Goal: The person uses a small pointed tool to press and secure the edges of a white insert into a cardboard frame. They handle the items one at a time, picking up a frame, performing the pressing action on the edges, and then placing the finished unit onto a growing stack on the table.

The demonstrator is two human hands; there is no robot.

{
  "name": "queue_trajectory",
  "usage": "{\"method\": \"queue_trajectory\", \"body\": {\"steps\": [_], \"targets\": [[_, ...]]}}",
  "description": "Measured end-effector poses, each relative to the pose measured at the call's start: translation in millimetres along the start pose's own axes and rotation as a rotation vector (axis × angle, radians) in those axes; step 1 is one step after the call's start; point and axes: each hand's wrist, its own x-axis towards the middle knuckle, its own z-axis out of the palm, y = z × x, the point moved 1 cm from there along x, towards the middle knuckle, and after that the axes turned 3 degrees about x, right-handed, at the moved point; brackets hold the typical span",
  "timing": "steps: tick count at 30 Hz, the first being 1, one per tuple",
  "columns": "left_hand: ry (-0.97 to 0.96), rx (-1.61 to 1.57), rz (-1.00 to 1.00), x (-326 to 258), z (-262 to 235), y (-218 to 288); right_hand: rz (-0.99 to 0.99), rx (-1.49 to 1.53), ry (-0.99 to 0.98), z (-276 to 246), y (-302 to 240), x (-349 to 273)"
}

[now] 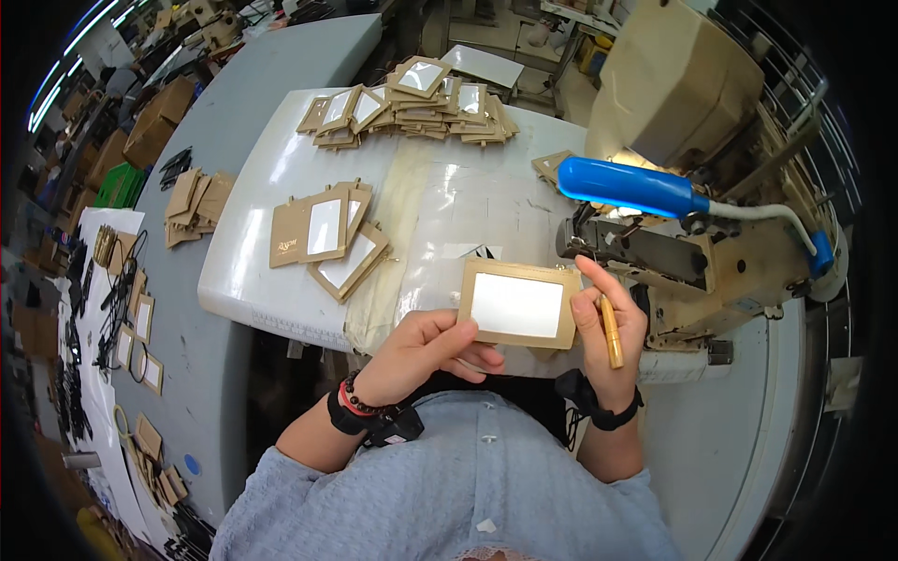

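My left hand (430, 351) is closed on the lower left corner of a tan card holder (568, 318), thumb on top and fingers beneath. The holder is a flat rectangle with a large pale window and stitched-looking edges. It is held in front of my body, over the near edge of the sewing machine table. At its right edge are the thumb and forefinger of my right hand (608, 327). A slim gold pen-shaped tool (611, 332) is tucked in the same hand, its lower end pointing down.
A sewing machine (683, 252) stands at the right, with a blue lamp (627, 185) reaching over it. Stacked card holders (440, 110) lie at the table's far side, a smaller pile (323, 229) at its left. Further left, a grey bench (206, 318) carries more tan pieces and black cords.
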Motion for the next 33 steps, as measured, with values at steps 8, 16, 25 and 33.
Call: {"method": "queue_trajectory", "body": {"steps": [8, 16, 25, 33], "targets": [[0.090, 0.125, 0.006, -3, -6, 1, -0.042, -0.067, -0.017, 11, 5, -2], [0.065, 0.097, 0.025, -10, -26, 6, -0.015, -0.081, -0.067, 20, 4, -1], [0.357, 0.028, 0.003, -51, -100, 18, 0.162, 0.048, -0.193, -15, 12, -10], [0.555, -0.084, 0.193, -6, -176, 123, 0.280, 0.074, -0.044, -65, 16, -38]]}}
